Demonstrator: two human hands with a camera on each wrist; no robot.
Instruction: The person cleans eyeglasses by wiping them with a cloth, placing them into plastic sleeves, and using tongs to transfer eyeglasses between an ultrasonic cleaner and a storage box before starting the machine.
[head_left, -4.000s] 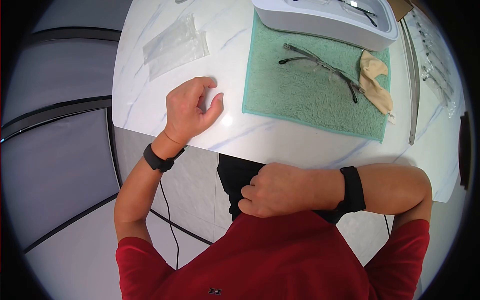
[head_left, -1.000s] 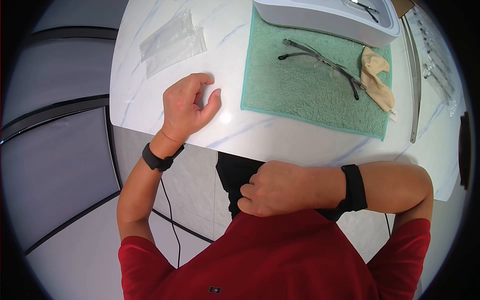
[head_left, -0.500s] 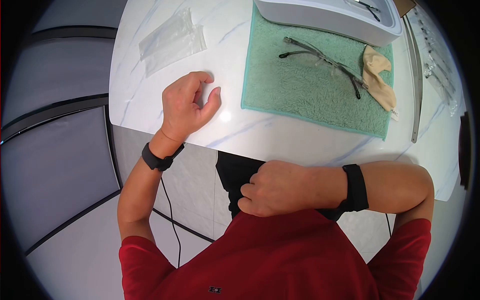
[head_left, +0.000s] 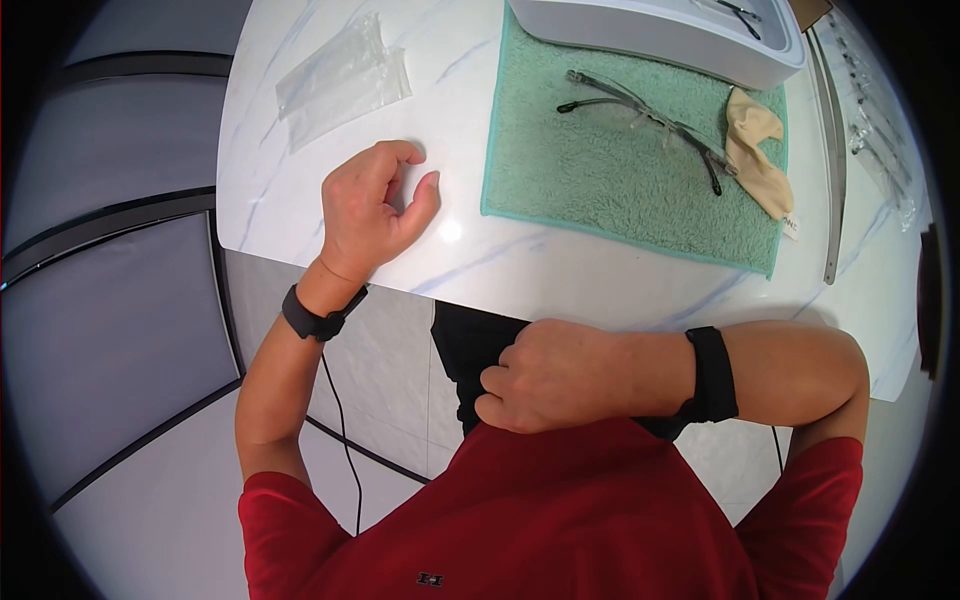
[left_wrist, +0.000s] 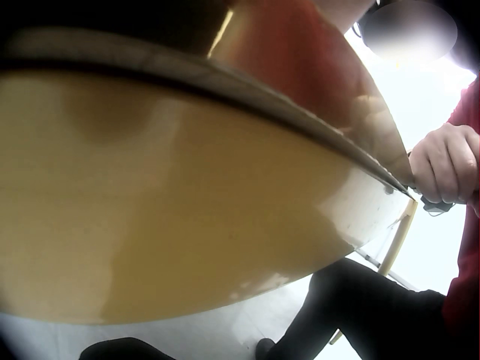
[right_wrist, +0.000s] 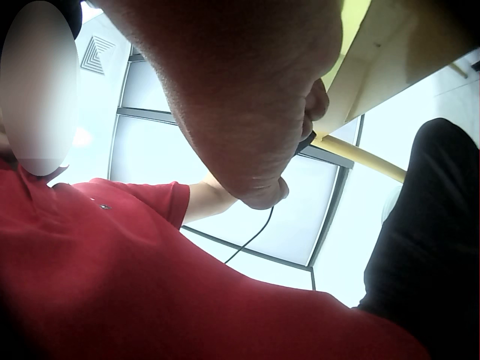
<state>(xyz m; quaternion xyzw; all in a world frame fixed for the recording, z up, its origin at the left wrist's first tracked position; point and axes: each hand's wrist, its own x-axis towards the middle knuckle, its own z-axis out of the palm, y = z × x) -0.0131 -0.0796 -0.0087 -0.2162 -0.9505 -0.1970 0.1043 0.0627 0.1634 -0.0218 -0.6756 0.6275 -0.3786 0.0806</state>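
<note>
My left hand (head_left: pixel 370 210) rests on the white marbled table near its front edge, fingers loosely bent, thumb apart from the index finger, nothing held. My right hand (head_left: pixel 550 377) lies low in front of my body, just off the table edge, with fingers loosely curled; no object shows in it. In the left wrist view that right hand (left_wrist: pixel 450 163) appears beyond the table's underside. A pair of glasses (head_left: pixel 640 110) with dark temples lies on a green towel (head_left: pixel 600 190). One end of the glasses meets a crumpled beige cloth (head_left: pixel 755 150).
A white cleaner tub (head_left: pixel 650 40) with glasses inside stands on the towel's far side. Clear plastic bags (head_left: pixel 345 85) lie beyond my left hand. To the right are a long metal strip (head_left: pixel 832 170) and more bagged glasses (head_left: pixel 880 140). A cable (head_left: pixel 345 440) hangs below.
The head view has shifted slightly, so the table and its things sit a little differently in frame. Both hands keep their pose, and nothing was picked up.
</note>
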